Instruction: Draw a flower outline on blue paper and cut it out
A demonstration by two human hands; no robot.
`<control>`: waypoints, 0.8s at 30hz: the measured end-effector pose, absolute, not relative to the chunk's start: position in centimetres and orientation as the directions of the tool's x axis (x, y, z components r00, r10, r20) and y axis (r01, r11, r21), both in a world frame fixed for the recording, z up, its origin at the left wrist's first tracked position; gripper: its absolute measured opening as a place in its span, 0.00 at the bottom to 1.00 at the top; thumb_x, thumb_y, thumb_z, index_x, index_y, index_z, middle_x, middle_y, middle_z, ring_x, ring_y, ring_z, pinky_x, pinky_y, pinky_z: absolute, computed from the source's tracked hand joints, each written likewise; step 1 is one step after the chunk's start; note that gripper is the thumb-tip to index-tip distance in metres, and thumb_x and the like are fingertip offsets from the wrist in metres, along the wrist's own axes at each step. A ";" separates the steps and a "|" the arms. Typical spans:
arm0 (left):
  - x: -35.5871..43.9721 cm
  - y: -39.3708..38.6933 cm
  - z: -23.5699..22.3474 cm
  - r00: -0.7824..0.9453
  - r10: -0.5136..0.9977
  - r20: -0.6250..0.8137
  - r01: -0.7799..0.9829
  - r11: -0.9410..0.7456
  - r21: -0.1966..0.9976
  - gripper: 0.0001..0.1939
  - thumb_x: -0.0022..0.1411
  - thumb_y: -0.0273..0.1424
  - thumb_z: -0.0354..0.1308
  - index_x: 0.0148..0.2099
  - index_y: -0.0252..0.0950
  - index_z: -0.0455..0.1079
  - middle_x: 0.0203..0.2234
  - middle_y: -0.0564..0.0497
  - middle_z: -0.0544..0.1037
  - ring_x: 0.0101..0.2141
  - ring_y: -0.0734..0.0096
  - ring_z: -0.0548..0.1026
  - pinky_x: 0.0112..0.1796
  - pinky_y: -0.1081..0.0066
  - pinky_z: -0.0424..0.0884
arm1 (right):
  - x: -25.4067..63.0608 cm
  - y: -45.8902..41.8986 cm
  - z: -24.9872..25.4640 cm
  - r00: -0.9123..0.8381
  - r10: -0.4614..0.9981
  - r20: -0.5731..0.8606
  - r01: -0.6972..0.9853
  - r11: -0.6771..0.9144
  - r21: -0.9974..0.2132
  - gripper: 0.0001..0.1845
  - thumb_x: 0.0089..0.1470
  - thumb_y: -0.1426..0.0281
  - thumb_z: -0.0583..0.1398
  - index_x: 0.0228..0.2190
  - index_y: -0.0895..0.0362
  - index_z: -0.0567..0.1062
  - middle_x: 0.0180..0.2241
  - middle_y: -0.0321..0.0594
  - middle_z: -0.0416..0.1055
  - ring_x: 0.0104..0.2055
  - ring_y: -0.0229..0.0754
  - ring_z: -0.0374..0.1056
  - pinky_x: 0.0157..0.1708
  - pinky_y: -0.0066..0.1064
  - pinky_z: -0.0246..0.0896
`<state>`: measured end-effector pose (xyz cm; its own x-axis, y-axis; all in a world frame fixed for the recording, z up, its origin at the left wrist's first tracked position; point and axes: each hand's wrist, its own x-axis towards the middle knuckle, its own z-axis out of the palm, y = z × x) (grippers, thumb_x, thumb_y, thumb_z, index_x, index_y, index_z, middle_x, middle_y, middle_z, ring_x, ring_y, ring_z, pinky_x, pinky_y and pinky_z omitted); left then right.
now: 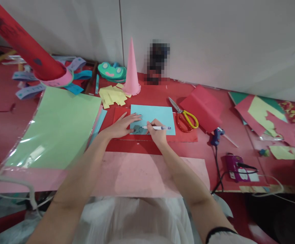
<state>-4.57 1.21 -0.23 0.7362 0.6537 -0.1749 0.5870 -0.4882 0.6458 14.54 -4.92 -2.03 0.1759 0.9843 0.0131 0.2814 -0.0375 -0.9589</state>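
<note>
A light blue sheet of paper (155, 115) lies on red paper (185, 136) in front of me. My left hand (123, 125) rests flat at its left edge, fingers stretched out. A white pen (160, 128) is gripped in my right hand (157, 132), its tip at a short dark curved line (140, 129) near the sheet's lower left. Just right of the sheet lie scissors (184, 117) with red and yellow handles. Pale pink paper (142, 173) covers the table edge nearest me.
Left, green paper (58, 128) sits in clear plastic. A pink paper cone (131, 73), yellow paper pieces (112, 96) and green frog cutouts (112, 72) stand behind. Right are folded red paper (202, 106), a glue gun (216, 136) and a purple power socket (235, 167) with cords.
</note>
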 end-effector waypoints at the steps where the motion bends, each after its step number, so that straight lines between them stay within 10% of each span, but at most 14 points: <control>1: -4.6 1.2 -0.2 0.736 0.655 -0.174 0.587 -0.488 0.646 0.27 0.64 0.30 0.51 0.64 0.45 0.56 0.67 0.55 0.53 0.67 0.67 0.46 0.65 0.54 0.32 | 14.5 -4.9 -2.0 0.172 0.985 0.016 0.281 -0.033 -0.959 0.19 0.53 0.58 0.56 0.18 0.53 0.60 0.13 0.30 0.65 0.18 0.34 0.62 0.25 0.28 0.57; 24: -4.7 1.3 -0.6 0.744 0.653 -0.145 0.568 -0.503 0.651 0.25 0.66 0.33 0.50 0.65 0.47 0.56 0.67 0.56 0.54 0.67 0.67 0.47 0.64 0.54 0.33 | 14.6 -4.8 -2.3 0.204 0.979 -0.015 0.248 -0.066 -0.967 0.20 0.53 0.56 0.56 0.19 0.52 0.57 0.12 0.28 0.62 0.17 0.35 0.63 0.24 0.28 0.58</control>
